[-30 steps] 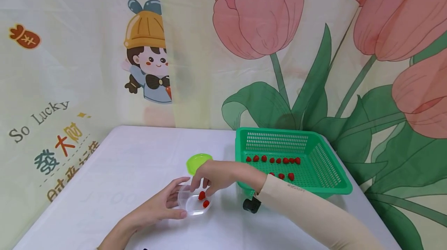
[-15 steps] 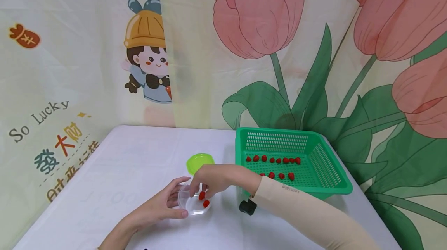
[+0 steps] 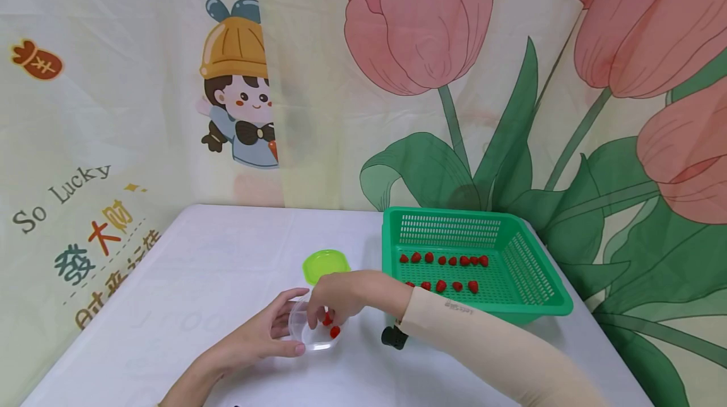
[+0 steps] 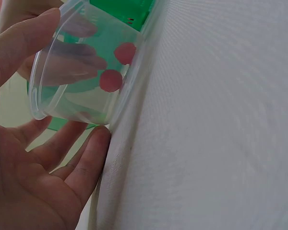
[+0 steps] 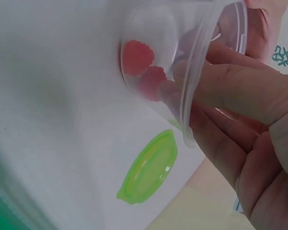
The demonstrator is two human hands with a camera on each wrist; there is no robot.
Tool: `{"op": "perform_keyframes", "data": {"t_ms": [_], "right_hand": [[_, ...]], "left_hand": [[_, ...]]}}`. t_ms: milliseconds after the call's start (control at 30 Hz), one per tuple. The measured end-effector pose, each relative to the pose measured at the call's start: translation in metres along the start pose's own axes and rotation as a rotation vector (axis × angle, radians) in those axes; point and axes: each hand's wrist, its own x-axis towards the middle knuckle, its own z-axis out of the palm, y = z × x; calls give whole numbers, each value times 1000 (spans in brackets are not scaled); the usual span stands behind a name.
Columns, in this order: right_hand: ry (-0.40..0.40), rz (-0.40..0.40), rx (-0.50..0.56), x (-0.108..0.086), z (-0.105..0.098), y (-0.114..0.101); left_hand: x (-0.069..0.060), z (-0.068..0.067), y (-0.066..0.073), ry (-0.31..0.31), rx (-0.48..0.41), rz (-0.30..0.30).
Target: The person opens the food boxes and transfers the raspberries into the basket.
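Note:
A clear plastic tub stands on the white table with two bumpy red berries at its bottom. My left hand holds the tub from its left side, thumb near the front and fingers around the back. From the right, my right hand reaches down over the rim, its fingers inside the tub. In the right wrist view a fingertip overlaps the second berry. Through the wall in the left wrist view, those fingers look fairly straight and a little apart from both berries.
A green slotted basket stands at the right, with two rows of red berries inside. Behind the tub lies a lime-green lid. Under the right wrist hangs a black camera. A printed cloth backs the table.
My right hand and forearm have shifted slightly left and down, covering more of one berry and revealing more of the basket's front row. The left hand and tub stay in place.

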Motion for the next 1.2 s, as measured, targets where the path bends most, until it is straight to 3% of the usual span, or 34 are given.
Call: {"op": "perform_keyframes", "data": {"t_ms": [533, 700, 1200], "right_hand": [[-89, 79, -62, 11, 3, -11], [-102, 94, -33, 11, 4, -14], [-125, 67, 0, 14, 7, -10]], "left_hand": [[0, 1, 1, -5, -7, 17], [1, 1, 1, 2, 7, 8], [-1, 1, 0, -10, -6, 16]]}}
